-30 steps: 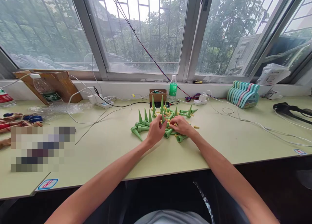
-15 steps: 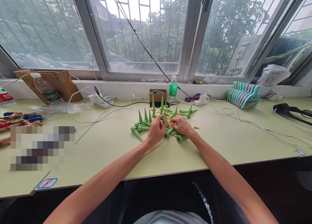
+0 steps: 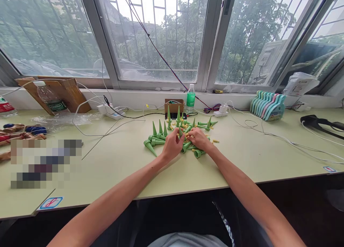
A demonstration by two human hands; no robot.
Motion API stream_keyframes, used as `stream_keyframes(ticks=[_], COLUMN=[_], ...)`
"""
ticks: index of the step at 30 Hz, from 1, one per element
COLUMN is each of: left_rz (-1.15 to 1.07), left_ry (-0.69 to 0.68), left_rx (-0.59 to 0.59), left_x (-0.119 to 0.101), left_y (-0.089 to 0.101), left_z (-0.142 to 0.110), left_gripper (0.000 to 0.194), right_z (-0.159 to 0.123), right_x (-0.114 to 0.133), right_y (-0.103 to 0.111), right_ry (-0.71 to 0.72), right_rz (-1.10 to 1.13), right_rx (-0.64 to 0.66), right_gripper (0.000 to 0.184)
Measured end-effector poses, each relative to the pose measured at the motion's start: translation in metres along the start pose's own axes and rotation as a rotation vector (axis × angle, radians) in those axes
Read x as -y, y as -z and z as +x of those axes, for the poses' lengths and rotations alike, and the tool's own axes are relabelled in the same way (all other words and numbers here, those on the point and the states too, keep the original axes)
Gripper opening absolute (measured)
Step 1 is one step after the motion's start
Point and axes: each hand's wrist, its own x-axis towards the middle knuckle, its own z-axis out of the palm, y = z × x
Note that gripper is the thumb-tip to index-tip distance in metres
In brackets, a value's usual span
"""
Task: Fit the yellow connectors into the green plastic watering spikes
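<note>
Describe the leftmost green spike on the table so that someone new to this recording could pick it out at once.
Under the windows runs a pale table, with a cluster of green spikes at its middle. At the cluster's left edge, beyond the left hand, lies the leftmost spike. Its tip slants toward the table's near edge, while those just behind it point up.

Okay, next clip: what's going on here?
A person is working with both bare hands at a table by the windows. The left hand holds a green cone, tip up. The right hand is right beside it, fingers bent; whether they grip anything is too small to tell. More cones surround the hands, some upright and some lying down, with small yellow pieces among them. A bottle stands behind.
</note>
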Motion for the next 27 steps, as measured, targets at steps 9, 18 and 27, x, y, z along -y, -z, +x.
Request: stream_keyframes(ticks=[9, 18, 27], left_rz=[0.047, 0.058, 0.060], left_ry=[0.007, -0.007, 0.007], left_rx=[0.006, 0.006, 0.018], left_x=[0.003, 0.003, 0.003], left_y=[-0.002, -0.002, -0.001], left_z=[-0.001, -0.002, -0.002], left_gripper=[0.014, 0.013, 0.013], right_z=[0.002, 0.004, 0.004], right_x=[0.000, 0.006, 0.008], right_y=[-0.002, -0.001, 0.000], right_ry=[-0.006, -0.021, -0.042], right_rz=[-0.025, -0.116, -0.094], right_rx=[0.038, 0.070, 0.065], right_gripper=[0.012, 0.018, 0.015])
